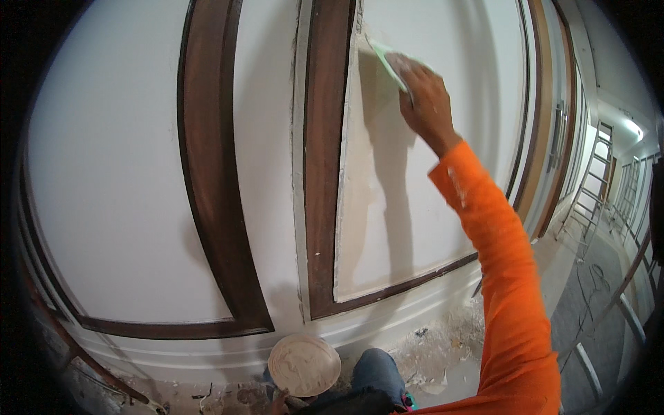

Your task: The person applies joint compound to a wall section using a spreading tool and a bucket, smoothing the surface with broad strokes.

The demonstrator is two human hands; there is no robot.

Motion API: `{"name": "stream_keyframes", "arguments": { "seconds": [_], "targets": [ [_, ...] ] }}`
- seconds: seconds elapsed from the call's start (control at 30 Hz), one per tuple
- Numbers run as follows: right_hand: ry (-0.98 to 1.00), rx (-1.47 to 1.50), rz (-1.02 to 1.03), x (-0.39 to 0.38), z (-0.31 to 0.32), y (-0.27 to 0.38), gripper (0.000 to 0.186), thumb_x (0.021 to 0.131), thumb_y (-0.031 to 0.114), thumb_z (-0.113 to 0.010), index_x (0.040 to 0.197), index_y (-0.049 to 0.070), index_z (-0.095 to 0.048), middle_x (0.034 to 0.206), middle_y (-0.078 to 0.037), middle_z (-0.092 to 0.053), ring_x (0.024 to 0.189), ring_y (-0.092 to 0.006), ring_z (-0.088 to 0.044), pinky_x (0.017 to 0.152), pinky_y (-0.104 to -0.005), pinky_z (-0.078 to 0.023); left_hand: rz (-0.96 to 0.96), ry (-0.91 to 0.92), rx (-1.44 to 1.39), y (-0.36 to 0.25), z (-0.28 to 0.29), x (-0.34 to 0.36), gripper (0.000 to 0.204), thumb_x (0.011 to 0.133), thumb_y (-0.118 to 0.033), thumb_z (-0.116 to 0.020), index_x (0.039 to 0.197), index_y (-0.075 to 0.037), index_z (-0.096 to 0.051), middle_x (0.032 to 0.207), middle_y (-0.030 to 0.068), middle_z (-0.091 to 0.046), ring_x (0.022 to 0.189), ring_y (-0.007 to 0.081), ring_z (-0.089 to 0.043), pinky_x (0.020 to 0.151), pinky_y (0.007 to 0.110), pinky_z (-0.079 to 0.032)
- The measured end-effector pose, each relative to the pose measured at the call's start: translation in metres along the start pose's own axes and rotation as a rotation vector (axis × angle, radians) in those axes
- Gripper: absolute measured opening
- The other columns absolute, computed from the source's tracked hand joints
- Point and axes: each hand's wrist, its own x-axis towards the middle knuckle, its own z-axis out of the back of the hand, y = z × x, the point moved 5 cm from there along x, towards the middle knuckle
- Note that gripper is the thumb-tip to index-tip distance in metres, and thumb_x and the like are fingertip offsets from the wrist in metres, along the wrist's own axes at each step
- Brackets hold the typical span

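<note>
My right hand [423,97] reaches up to the wall, fingers closed around a pale green flat putty spreader [391,63]. The spreader's edge lies against the white panel [449,187], beside its dark wooden frame [325,152]. Damp-looking beige filler [353,228] runs down the panel's left edge below the spreader. Low at the bottom, my left hand [279,403] grips the near edge of a round disc [304,363] spread with beige putty. Only a little of that hand shows, and the disc hides most of its fingers.
Another dark-framed panel [124,173] stands to the left. My knee [377,373] is bent near the baseboard. Debris [443,346] litters the floor. On the right, a metal ladder [590,183] stands in a corridor, with cables [588,283] on the grey floor.
</note>
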Motion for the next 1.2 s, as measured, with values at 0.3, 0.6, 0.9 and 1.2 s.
{"name": "stream_keyframes", "arguments": {
  "seconds": [0.3, 0.6, 0.9, 1.2],
  "targets": [
    [0.089, -0.006, -0.021, 0.001, -0.03, 0.004, 0.061, 0.079, -0.003, -0.06, 0.138, 0.013, -0.055, 0.135, -0.01, -0.062, 0.123, -0.0317, -0.057, 0.104, -0.0473, -0.043, 0.005, -0.011, 0.014, 0.002, -0.004, -0.009, 0.065, 0.085, -0.022, -0.066, 0.143, -0.002, -0.046, 0.144, 0.0251, -0.049, 0.13, 0.0397, -0.051, 0.109, 0.046, -0.042],
    [0.397, 0.122, -0.01, -0.165, -0.016, 0.099, 0.069, 0.076, -0.004, -0.06, 0.144, 0.009, -0.047, 0.143, -0.013, -0.053, 0.129, -0.0353, -0.05, 0.103, -0.0529, -0.04, 0.017, 0.002, 0.048, 0.009, 0.003, -0.028, 0.067, 0.084, -0.023, -0.069, 0.144, -0.002, -0.046, 0.145, 0.0252, -0.048, 0.131, 0.04, -0.051, 0.109, 0.046, -0.042],
    [0.193, 0.142, -0.103, -0.115, 0.016, 0.06, 0.068, 0.073, -0.001, -0.068, 0.138, 0.012, -0.054, 0.133, -0.011, -0.061, 0.122, -0.0304, -0.058, 0.102, -0.0429, -0.047, 0.05, 0.051, 0.086, 0.025, 0.004, -0.059, 0.07, 0.083, -0.025, -0.071, 0.144, -0.002, -0.045, 0.145, 0.0254, -0.048, 0.131, 0.0402, -0.05, 0.109, 0.046, -0.042],
    [0.121, 0.012, -0.03, -0.089, -0.029, 0.05, 0.055, 0.083, -0.003, -0.055, 0.137, 0.008, -0.053, 0.136, -0.014, -0.06, 0.124, -0.0348, -0.055, 0.103, -0.0479, -0.043, 0.016, -0.004, 0.049, 0.007, 0.006, -0.053, 0.074, 0.08, -0.026, -0.074, 0.144, -0.002, -0.045, 0.143, 0.0255, -0.05, 0.13, 0.0402, -0.051, 0.106, 0.046, -0.043]
  ]
}}
